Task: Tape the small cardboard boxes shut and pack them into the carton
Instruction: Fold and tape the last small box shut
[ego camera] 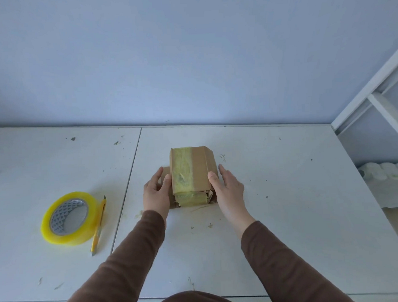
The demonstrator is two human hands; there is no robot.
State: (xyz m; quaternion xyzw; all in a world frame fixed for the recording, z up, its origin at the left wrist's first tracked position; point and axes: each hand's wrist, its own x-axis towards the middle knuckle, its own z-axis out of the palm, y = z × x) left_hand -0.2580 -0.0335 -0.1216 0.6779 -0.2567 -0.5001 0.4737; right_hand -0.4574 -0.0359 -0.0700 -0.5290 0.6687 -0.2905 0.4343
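While both your hands flank it, the small brown cardboard box [191,176] sits near the middle of the white tabletop [285,193], somewhat toward the far edge, with a wide strip of yellowish clear tape running along its top and down the near end. Your left hand [156,193] lies against the box's left side, thumb on the top edge by the tape, its fingers [157,175] stretched forward along the side wall rather than curled round it. Your right hand [228,188] mirrors it on the right side, thumb touching the upper right edge, fingers [224,172] straight and pointing toward the far edge; whether those fingers press the cardboard or stand just off it, you cannot tell from this view. So both hands are released and flat, steadying the box between them rather than clenched on it. A small brown flap or scrap shows just behind your left fingers, touching the box's left side. The near right corner of the box looks crumpled and torn. Toward the left edge of the tabletop, well apart from the box, a roll of yellow transparent packing tape [69,219] stands tilted, and a slim yellow utility knife [98,224] lies just beside it on its right, touching or nearly so. Small scraps and specks dot the tabletop. Brown sleeves [129,261] cover both your forearms.
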